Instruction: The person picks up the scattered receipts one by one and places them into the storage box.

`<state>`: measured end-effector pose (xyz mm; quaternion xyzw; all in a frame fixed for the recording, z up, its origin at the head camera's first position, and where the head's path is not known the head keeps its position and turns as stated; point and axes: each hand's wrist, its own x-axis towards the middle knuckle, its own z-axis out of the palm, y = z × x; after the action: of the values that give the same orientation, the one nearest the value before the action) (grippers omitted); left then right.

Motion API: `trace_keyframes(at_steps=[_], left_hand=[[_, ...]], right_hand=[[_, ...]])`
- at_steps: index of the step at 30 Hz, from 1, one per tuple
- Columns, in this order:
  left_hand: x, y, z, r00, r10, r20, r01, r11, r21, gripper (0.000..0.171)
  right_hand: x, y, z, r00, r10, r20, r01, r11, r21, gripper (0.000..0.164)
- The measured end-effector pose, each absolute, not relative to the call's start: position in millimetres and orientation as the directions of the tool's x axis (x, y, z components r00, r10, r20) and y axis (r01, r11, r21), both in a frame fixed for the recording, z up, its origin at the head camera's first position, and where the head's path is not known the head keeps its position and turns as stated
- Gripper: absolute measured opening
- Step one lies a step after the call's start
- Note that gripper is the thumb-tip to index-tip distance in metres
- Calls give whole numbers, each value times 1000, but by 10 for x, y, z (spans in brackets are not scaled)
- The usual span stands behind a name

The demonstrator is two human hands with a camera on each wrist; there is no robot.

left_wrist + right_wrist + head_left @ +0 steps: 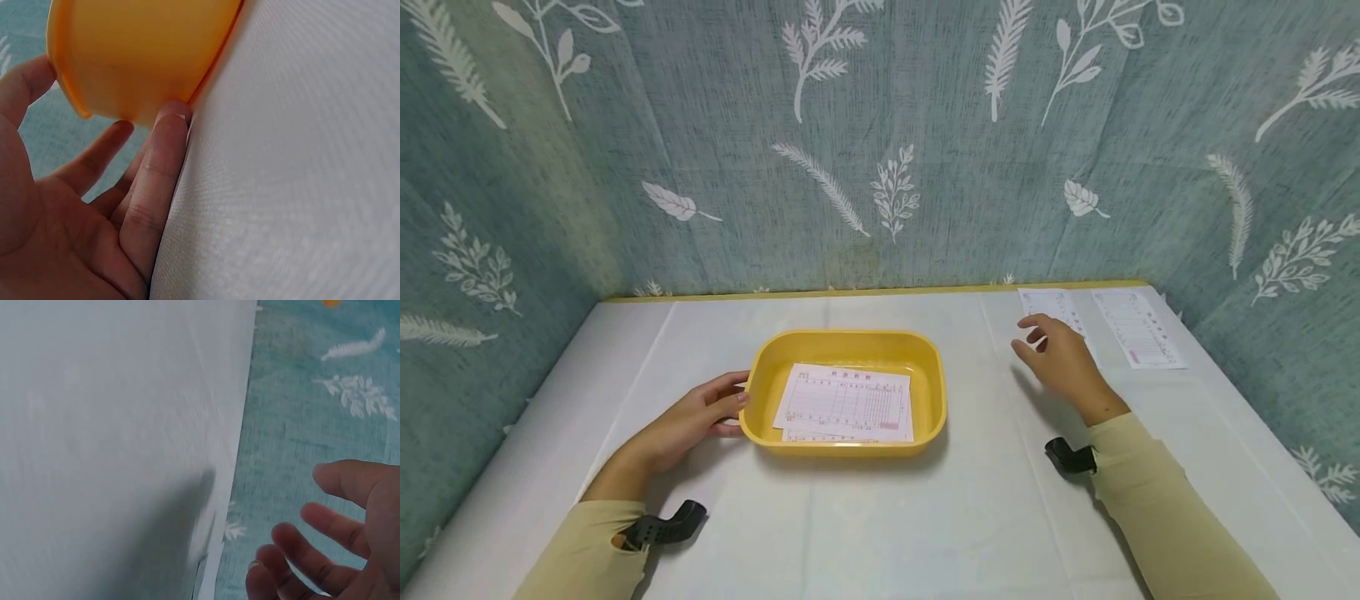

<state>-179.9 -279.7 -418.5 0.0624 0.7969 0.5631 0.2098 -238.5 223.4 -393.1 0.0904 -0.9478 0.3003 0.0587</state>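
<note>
A yellow plastic basin (844,450) stands on the white table with printed paper forms (850,402) lying overlapped inside it. At its left end, my left hand (696,417) touches the wall with fairly straight, spread fingers. In the left wrist view, the thumb meets the rim of the basin (144,56) and the lower fingers (153,169) lie low by the tabletop. To the right of the basin, my right hand (1060,358) hovers above the table, loosely bent and holding nothing. It partly covers a printed form (1052,304) lying behind it.
Another printed form (1138,329) lies flat at the back right of the white table (880,525). Green-blue fabric with white leaf prints (880,167) stands along the back and both sides. A black wrist camera (1067,457) sits on each sleeve.
</note>
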Motion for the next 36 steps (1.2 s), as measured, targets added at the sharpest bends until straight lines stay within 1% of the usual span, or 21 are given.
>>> trace_keyframes(at_steps=[10,17,23,25,30,36], left_hand=[[-1774,-2784,-4214,-905,339,-258,-134,349,927,64],[-1785,-2798,-4217,-905,343,-253,-133,337,932,64],[-1788,-2795,-4208,-902,340,-266,-139,357,924,66],[-1775,-2796,-4199,-902,340,-265,-139,354,925,65],[-1781,-2797,-4163,-907,340,-250,-121,356,926,64],[-1791,-2781,-4172,-901,347,-263,-130,361,924,64]], right_hand=[[-2431,2425,-3908,-994,-74,83,-107,830,-547,37],[-2467,2585,-3908,-999,-32,25,-40,840,-541,44],[-2465,2687,-3903,-995,39,-94,82,850,-520,52],[-2464,2725,-3900,-993,40,-116,94,850,-517,54],[-2487,2804,-3873,-994,32,-108,84,851,-519,55],[-2499,2883,-3900,-990,41,-133,101,870,-483,57]])
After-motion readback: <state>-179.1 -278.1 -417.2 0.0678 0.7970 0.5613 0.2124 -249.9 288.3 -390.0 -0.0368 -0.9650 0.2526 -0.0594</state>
